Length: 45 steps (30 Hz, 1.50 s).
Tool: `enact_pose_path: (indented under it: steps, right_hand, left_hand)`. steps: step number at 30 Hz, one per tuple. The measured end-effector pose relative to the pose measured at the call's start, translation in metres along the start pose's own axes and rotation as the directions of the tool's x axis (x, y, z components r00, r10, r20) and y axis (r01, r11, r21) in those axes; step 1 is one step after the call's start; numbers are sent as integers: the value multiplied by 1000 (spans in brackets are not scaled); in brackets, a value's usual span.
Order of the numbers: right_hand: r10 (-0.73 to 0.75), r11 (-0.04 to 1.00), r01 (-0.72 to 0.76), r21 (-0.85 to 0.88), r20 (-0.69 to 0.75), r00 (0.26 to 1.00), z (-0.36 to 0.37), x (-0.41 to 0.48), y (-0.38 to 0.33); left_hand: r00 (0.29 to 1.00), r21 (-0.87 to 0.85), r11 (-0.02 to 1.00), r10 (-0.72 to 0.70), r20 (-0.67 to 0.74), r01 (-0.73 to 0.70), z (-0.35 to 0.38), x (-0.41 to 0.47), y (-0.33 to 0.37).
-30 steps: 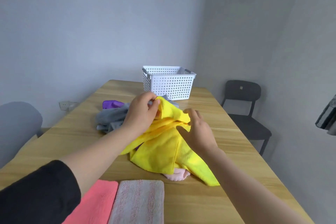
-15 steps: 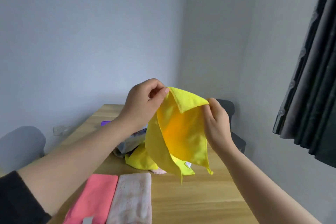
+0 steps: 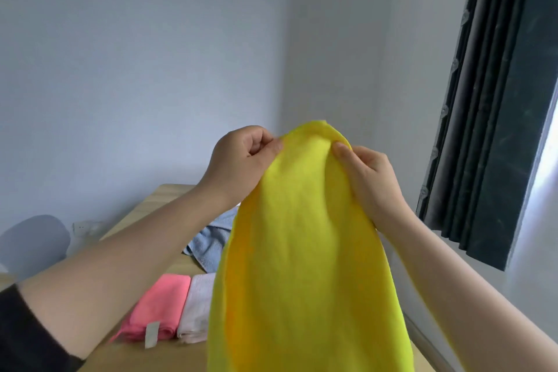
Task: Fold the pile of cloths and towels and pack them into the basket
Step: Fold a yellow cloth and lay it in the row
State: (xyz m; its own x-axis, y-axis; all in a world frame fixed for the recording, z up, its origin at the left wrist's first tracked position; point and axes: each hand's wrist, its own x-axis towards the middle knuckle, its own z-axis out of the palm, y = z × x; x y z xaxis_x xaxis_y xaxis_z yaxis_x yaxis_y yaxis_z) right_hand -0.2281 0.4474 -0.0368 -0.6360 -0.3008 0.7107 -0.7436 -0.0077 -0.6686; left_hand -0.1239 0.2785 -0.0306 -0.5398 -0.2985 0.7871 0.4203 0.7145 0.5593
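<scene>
Both hands are raised close together, left hand (image 3: 241, 160) and right hand (image 3: 368, 178) each pinching the top edge of the yellow cloth (image 3: 302, 266), fabric humped between them. It hangs full length in front of the camera, probably lifted so it drops flat and the corners can be found before folding. It blocks most of the counter (image 3: 164, 196) and its lower hem is cut off by the frame. Basket not in view, so packing progress can't be judged. Blue towel (image 3: 211, 238) lies rumpled on the counter behind the left forearm, partly hidden, seemingly unfolded pile. Pink cloth (image 3: 160, 305) and pale towel (image 3: 197, 311) sit folded side by side, touching, near the front edge - looks like staging for the basket. White tag (image 3: 152, 334) sticks out of the pink one - print unreadable.
</scene>
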Motion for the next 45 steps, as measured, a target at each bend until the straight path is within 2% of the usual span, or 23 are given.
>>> enact_pose_path:
  steps: [5, 7, 10, 12, 14, 17, 21, 28, 32, 36, 40, 43, 45]
  right_hand:
    - [291, 951, -287, -113, 20, 956, 2, -24, 68]
    - [382, 906, -376, -194, -9, 924, 5, -40, 102]
    - [513, 794, -485, -367, -22, 858, 6, -65, 156]
    - [597, 685, -483, -545, 39, 801, 5, -84, 186]
    - [664, 573, -403, -713, 116, 739, 6, -103, 206]
    - [694, 497, -293, -816, 172, 699, 13, -122, 222]
    - [684, 482, -252, -839, 181, 707, 26, -126, 234]
    - [681, 477, -350, -806, 88, 727, 42, -115, 248]
    - [654, 542, -362, -759, 110, 748, 52, -121, 247]
    - [565, 610, -367, -702, 60, 823, 49, -128, 237]
    - [508, 676, -383, -630, 21, 861, 31, -130, 227]
    - [469, 739, -345, -579, 74, 880, 27, -134, 213]
    - [448, 777, -313, -546, 130, 885, 32, -138, 199]
  left_hand:
    - [973, 50, 979, -202, 111, 198, 34, -30, -59]
    - [951, 41, 964, -267, 153, 264, 52, -48, -83]
    - [901, 124, 935, -354, 249, 333, 84, -83, -120]
    - [853, 189, 906, -421, 309, 379, 97, -111, -144]
    - [807, 259, 878, -474, 352, 403, 99, -141, -162]
    - [774, 308, 863, -499, 390, 401, 89, -176, -175]
    - [755, 357, 836, -537, 377, 417, 75, -194, -183]
    - [723, 523, 774, -583, 370, 357, 44, -206, -188]
    - [722, 571, 751, -592, 359, 331, 40, -213, -188]
    - [734, 615, 728, -590, 336, 303, 26, -225, -191]
    - [720, 721, 634, -635, 279, 280, 4, -237, -184]
    - [669, 682, 617, -700, 248, 392, 1, -244, -180]
    - [679, 566, 648, -707, 198, 510, 7, -244, -180]
